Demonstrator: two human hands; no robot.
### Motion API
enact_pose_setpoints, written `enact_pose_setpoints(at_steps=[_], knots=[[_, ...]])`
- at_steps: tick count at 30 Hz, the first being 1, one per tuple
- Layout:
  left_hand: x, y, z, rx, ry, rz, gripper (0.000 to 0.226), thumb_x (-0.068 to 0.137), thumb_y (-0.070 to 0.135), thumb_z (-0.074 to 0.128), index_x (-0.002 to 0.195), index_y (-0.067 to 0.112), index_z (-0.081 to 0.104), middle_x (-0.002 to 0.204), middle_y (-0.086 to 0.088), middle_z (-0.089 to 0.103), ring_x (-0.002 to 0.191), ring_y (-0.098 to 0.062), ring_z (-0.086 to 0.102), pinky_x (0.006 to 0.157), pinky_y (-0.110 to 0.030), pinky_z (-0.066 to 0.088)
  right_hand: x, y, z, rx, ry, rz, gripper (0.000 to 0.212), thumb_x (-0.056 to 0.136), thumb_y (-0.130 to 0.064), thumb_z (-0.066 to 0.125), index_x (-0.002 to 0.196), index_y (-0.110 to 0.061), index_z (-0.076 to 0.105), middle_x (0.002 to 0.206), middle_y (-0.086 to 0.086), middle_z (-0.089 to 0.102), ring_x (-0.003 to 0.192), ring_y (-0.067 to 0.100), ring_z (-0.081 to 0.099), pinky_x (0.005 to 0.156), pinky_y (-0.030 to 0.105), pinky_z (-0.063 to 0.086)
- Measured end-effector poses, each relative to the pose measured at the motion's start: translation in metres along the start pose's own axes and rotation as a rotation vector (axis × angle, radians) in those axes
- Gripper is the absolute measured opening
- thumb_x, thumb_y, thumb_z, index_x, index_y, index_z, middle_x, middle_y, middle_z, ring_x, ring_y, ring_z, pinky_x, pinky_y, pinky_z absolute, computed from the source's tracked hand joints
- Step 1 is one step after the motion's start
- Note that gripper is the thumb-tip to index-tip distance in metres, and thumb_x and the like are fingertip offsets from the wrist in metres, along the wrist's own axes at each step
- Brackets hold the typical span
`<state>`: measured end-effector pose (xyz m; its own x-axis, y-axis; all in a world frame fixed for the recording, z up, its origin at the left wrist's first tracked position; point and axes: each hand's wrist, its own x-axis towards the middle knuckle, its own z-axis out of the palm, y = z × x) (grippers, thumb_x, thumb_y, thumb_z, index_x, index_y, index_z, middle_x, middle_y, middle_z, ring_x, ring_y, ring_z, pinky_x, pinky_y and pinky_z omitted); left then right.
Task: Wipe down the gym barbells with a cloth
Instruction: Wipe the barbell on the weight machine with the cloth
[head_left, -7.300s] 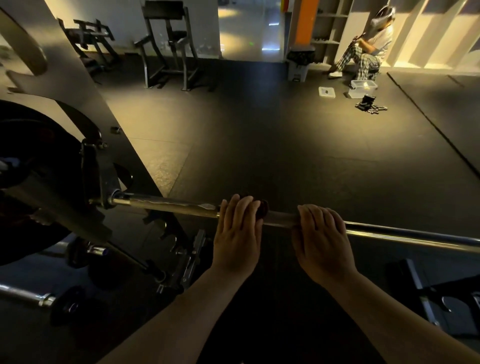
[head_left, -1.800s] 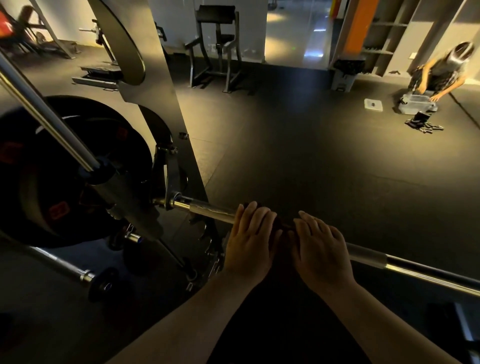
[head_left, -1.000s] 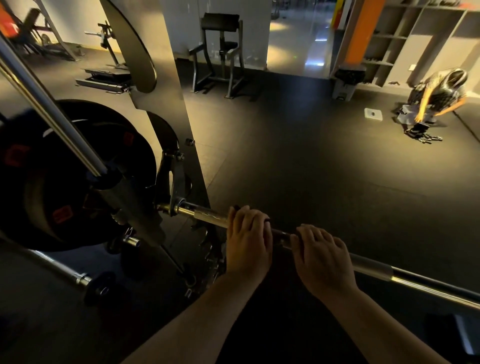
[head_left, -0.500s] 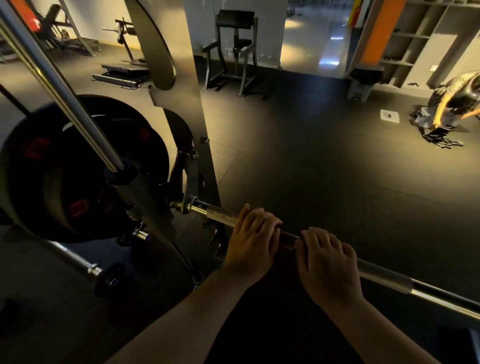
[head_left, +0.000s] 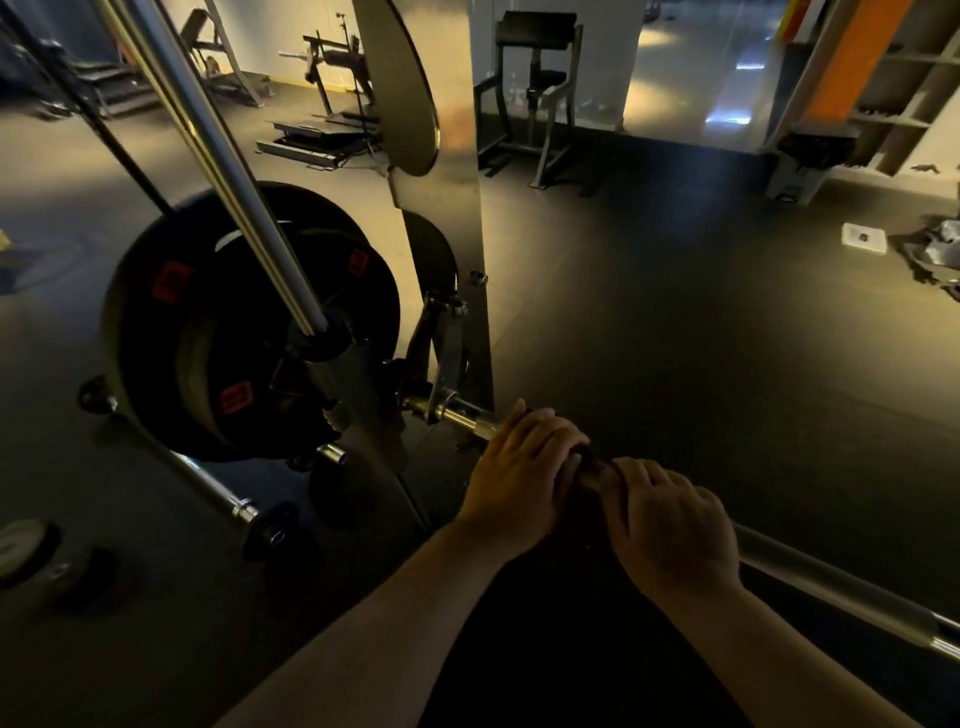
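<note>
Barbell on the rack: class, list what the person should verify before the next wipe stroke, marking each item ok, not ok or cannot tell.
1. Left hand grips the cloth on the barbell: ok.
2. Right hand is curled over the barbell beside the cloth: ok.
3. Cloth wraps fully round the bar: cannot tell, the fingers hide most of it.
4. Bare shaft shows between the left hand and the rack hook: ok, a short stretch.
5. Bar is seated securely in the hook: cannot tell.
6. Weight plates sit apart from both hands: ok.
</note>
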<state>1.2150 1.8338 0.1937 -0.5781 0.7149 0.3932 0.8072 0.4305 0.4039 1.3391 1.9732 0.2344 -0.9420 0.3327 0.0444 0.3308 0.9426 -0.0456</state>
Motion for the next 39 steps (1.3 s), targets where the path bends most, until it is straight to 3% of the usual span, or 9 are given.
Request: enact_pose_setpoints(at_steps=[3,7,12,15,21,27,29,34,39], knots=[[0.004,-0.008,-0.006,0.017,0.071,-0.103,0.03,0.106,0.032,0.035,0.118,0.022,0.06,0.125,0.003,0.061,0.134,-0.017,0.047,0.127,-0.039,0.009,-0.002,-0.001,-0.001,-0.007,0.031,0.023,0.048,0.103,-0.051,0.024,0.139,-0.032,0.048,0.131,-0.011,0.061,0.108,0.005,0.062,0.09,0.023,0.047],[-0.003,0.026,0.012,-0.043,0.144,-0.265,0.035,0.105,0.033,0.032,0.125,0.022,0.058,0.135,0.003,0.056,0.147,-0.019,0.032,0.125,-0.036,-0.004,-0.003,-0.001,0.004,0.016,0.034,0.047,0.047,0.102,-0.052,0.027,0.136,-0.031,0.053,0.131,-0.01,0.063,0.111,0.007,0.063,0.092,0.026,0.048],[-0.003,-0.018,-0.002,0.087,0.042,0.01,0.029,0.106,0.032,0.041,0.129,0.023,0.056,0.134,0.002,0.058,0.142,-0.019,0.041,0.127,-0.046,0.016,-0.003,0.0,0.011,-0.001,0.082,0.053,0.046,0.098,-0.049,0.033,0.122,-0.025,0.064,0.11,-0.007,0.071,0.088,0.012,0.069,0.076,0.03,0.052],[0.005,-0.016,-0.005,0.022,0.121,-0.116,0.026,0.105,0.03,0.039,0.119,0.022,0.06,0.125,0.003,0.06,0.135,-0.018,0.047,0.127,-0.043,0.015,-0.004,-0.001,0.015,-0.019,0.1,0.049,0.04,0.098,-0.046,0.039,0.116,-0.022,0.067,0.102,-0.004,0.072,0.08,0.014,0.069,0.069,0.031,0.052],[-0.028,-0.008,0.017,-0.09,0.192,-0.213,0.04,0.105,0.032,0.039,0.144,0.026,0.047,0.156,0.006,0.04,0.156,-0.018,0.013,0.125,-0.048,0.015,-0.003,0.002,0.016,-0.025,0.116,0.042,0.035,0.096,-0.045,0.05,0.117,-0.022,0.067,0.105,-0.003,0.072,0.081,0.013,0.07,0.069,0.03,0.053],[0.013,-0.03,-0.009,0.004,0.119,-0.124,0.028,0.101,0.029,0.039,0.113,0.017,0.062,0.116,-0.001,0.064,0.119,-0.018,0.058,0.125,-0.045,0.022,-0.003,0.0,0.014,0.004,0.123,0.042,0.036,0.099,-0.047,0.044,0.117,-0.025,0.064,0.106,-0.006,0.07,0.083,0.011,0.068,0.072,0.029,0.052],[0.016,-0.028,-0.011,0.022,0.112,-0.147,0.031,0.101,0.031,0.037,0.11,0.017,0.063,0.113,-0.001,0.065,0.117,-0.018,0.058,0.125,-0.046,0.022,-0.003,0.0,0.016,0.009,0.128,0.039,0.039,0.099,-0.049,0.04,0.118,-0.024,0.064,0.107,-0.005,0.07,0.085,0.012,0.069,0.073,0.031,0.054],[-0.021,-0.009,0.008,0.009,0.174,-0.161,0.045,0.108,0.046,0.031,0.138,0.018,0.05,0.146,-0.003,0.047,0.151,-0.023,0.025,0.126,-0.048,0.017,-0.004,-0.001,0.019,-0.006,0.162,0.05,0.047,0.097,-0.049,0.033,0.115,-0.021,0.066,0.104,-0.002,0.071,0.081,0.015,0.069,0.07,0.033,0.053],[0.001,-0.032,-0.01,0.123,0.086,-0.09,0.037,0.106,0.044,0.037,0.122,0.019,0.058,0.125,0.0,0.06,0.131,-0.019,0.048,0.126,-0.042,0.019,-0.004,-0.001,0.017,0.001,0.149,0.052,0.041,0.1,-0.048,0.037,0.117,-0.022,0.064,0.104,-0.003,0.07,0.082,0.015,0.068,0.072,0.033,0.053]])
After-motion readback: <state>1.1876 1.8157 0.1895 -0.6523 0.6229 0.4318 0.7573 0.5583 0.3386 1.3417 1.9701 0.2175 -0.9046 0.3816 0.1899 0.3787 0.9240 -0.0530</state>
